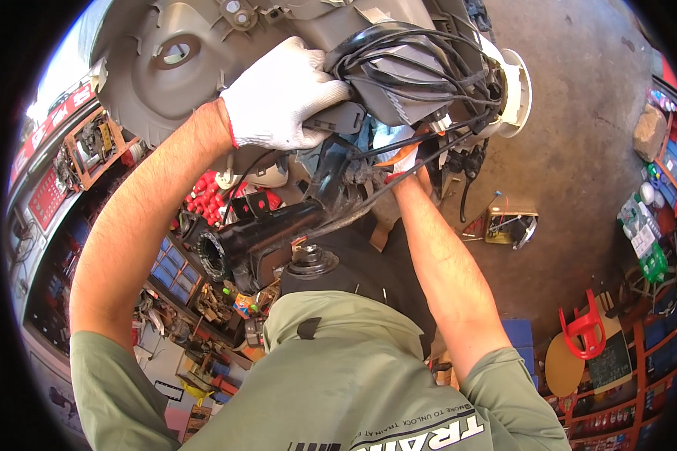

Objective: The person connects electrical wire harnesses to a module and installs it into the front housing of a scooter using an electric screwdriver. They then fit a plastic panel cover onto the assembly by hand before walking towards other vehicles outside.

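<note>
Bright light floods this view, strongest at the upper left where the background burns out to white, and there's the left hand in its white knitted glove (282, 98), gleaming crisply, while the grey-brown concrete floor (579, 90) takes a softer light! Down the middle, the black cylindrical metal tube (278, 229) sinks into shadow, just thin highlights along it. Out at the edges, the fisheye bends the red-framed shelving (640, 353), small details go soft, and black swallows the corners.
</note>
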